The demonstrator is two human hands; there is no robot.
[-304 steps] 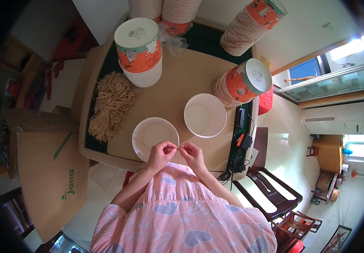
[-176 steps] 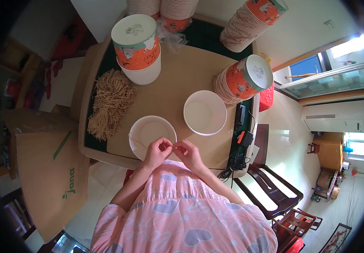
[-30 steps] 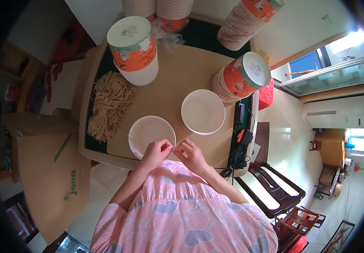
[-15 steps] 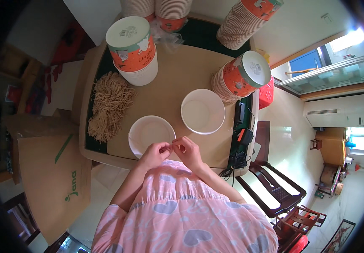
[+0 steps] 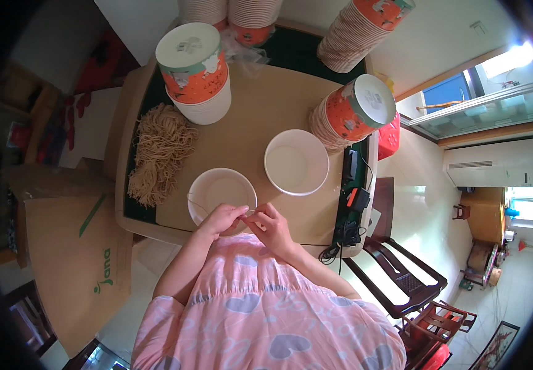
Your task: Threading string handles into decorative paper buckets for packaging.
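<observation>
A white paper bucket stands at the table's near edge with its mouth facing up. A thin beige cord shows at its left rim and runs toward my hands. At the bucket's near right rim, my left hand has thumb and fingers pinched together. Right beside it my right hand is pinched too, the fingertips of both nearly touching. The cord's end seems to be between them, but the fingers hide it. A second white bucket stands to the right. A heap of beige cords lies on the left.
Stacks of orange-printed buckets stand upside down at the far left and right; another stack leans behind. A power strip and black cables lie along the right edge. A cardboard box stands left, a dark chair right.
My left hand has turned flatter and shifted slightly at the rim. The right fingers have moved a little left and down. The cord inside the bucket's left side now shows.
</observation>
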